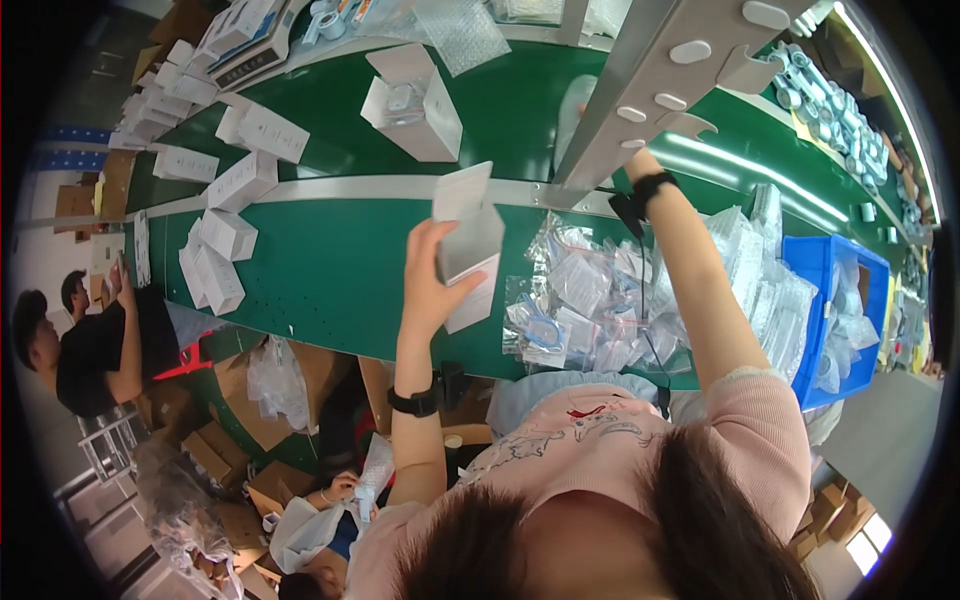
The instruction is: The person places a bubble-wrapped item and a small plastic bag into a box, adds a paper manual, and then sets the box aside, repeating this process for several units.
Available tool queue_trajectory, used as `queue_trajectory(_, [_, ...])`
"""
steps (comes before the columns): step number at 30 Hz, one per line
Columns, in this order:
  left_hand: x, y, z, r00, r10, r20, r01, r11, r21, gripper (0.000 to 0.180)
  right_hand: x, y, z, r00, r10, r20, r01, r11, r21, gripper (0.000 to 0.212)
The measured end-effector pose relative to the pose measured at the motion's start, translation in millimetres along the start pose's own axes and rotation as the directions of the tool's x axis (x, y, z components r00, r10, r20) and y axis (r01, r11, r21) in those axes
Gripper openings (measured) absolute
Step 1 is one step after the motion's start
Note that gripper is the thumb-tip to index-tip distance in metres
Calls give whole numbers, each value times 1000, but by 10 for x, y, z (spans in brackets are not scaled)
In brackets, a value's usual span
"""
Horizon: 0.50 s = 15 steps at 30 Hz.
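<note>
My left hand (436, 280) grips a white carton (472, 247) by its side, thumb on the near face and fingers at the back edge. The carton is tilted over the green table with its top flap raised. My right arm stretches across to the far bench, and my right hand (640, 163) is mostly hidden behind a metal post (650, 90). Its fingers do not show. A translucent wrapped item (572, 118) appears just left of that post; whether my right hand touches it I cannot tell. Beneath my right arm lies a heap of small clear bags (585, 300).
Another open white carton (415, 110) with something inside stands on the far bench. Several white boxes (225, 235) lie at the left. A blue bin (840, 310) and bubble-wrap pouches (765, 270) are at the right. A black cable (645, 290) hangs near my right arm. Other people are at the left.
</note>
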<state>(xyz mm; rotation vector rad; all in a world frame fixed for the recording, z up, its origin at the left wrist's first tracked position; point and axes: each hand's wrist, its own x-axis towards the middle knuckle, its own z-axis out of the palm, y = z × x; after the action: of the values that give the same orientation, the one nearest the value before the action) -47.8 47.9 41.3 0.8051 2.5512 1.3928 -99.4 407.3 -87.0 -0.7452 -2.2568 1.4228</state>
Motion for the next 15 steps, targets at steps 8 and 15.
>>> queue_trajectory(8, [-359,201,311,990,-47,-130,39,997,-63,70,-1550,-1058,-931,892,34,451,-438,-180,881,40])
queue_trajectory(15, [-524,752,547,971,-191,-142,158,964,-216,68,-2143,-1813,-273,833,-210,-512,499,685,531,65])
